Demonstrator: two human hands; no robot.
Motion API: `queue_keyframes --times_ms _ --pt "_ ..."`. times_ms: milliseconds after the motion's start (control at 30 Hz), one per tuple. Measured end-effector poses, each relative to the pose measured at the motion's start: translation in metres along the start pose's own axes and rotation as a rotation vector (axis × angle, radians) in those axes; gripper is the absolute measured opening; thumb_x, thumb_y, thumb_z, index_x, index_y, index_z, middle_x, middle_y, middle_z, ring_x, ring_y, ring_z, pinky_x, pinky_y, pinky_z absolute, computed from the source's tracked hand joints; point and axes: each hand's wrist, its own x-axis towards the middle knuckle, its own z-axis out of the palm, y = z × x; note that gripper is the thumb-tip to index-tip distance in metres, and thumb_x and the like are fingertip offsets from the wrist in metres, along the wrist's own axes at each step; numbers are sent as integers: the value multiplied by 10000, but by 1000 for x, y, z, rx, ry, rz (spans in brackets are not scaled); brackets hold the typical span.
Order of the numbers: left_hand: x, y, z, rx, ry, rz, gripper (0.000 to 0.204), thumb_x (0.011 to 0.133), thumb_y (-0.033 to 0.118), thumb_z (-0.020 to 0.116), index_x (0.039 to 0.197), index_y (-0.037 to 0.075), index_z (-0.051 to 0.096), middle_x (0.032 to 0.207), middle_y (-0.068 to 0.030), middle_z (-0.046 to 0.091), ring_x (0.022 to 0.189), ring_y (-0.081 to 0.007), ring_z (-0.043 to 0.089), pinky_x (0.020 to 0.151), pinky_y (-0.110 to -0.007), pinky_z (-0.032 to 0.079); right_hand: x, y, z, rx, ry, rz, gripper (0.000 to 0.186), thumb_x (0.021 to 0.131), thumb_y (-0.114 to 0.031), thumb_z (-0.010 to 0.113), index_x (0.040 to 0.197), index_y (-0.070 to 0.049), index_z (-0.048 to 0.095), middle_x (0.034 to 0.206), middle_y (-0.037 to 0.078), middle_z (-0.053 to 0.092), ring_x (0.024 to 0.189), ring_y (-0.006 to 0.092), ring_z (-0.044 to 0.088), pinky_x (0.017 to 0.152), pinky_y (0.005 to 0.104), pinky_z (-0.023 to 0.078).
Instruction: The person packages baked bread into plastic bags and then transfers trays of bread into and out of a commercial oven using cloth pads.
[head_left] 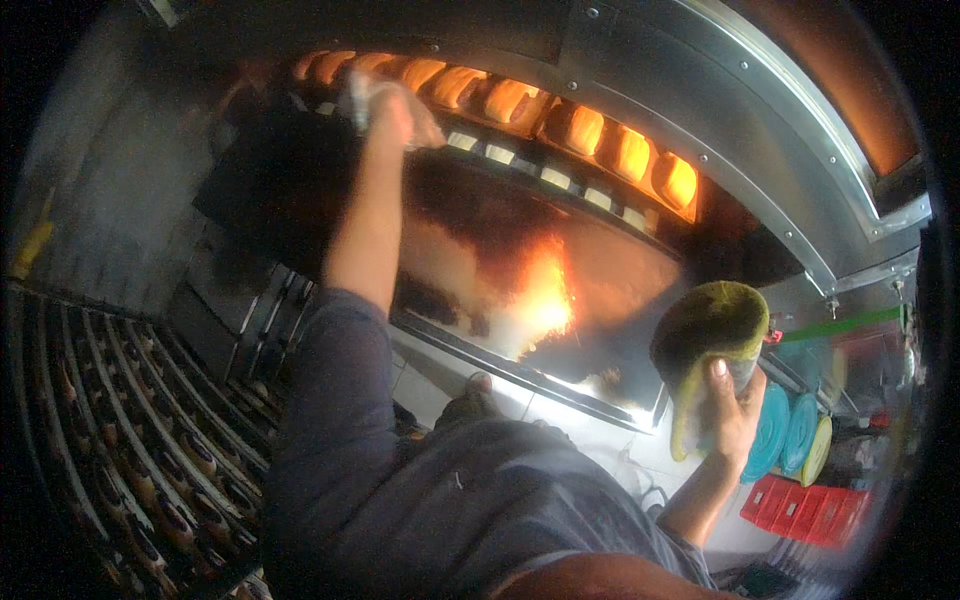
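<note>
An olive-green, fuzzy-looking mitt point(708, 328), its edge yellower, sits gripped in the person's right hand point(735, 410), right of the shiny oven door point(625, 275); its long axis runs near upright, rounded end up. The blurred left hand point(400, 118) is beside orange-lit loaves point(585, 130), its grip unclear.

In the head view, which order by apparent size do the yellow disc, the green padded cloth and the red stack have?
Largest to smallest:
1. green padded cloth, in the right hand
2. red stack
3. yellow disc
</note>
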Motion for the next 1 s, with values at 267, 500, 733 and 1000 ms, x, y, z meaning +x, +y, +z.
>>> queue_keyframes --times_ms 267,500,733,1000 --pt "36 -7 49 -402 217 3 330 948 157 447 1274 110 435 1232 -83 482 1108 -213 481 974 -370 402 -11 -13 7 9 -64 29 515 865 -328 688 1168 43 498 1013 95 593 888 151 554 797 300 456" --pt "41 0 54 -750 273 93 320 945 122 450 1265 120 442 1195 -71 500 1072 -203 500 944 -354 430 -10 2 21 140 73 6 325 897 -240 654 1065 22 560 926 53 610 808 125 560 736 284 465" --pt "15 -36 22 -975 317 248 317 942 86 453 1256 130 450 1159 -59 519 1036 -193 519 913 -338 458 82 -17 127 578 -238 255 422 905 -387 622 1105 -18 574 920 72 645 798 166 616 729 312 494" --pt "-103 -46 -46 -1008 263 1 329 1012 218 378 1312 98 442 1288 -128 523 1150 -287 537 967 -441 474 167 3 263 1077 -547 408 318 971 -348 511 1131 -76 549 1025 73 629 928 211 589 858 379 479"
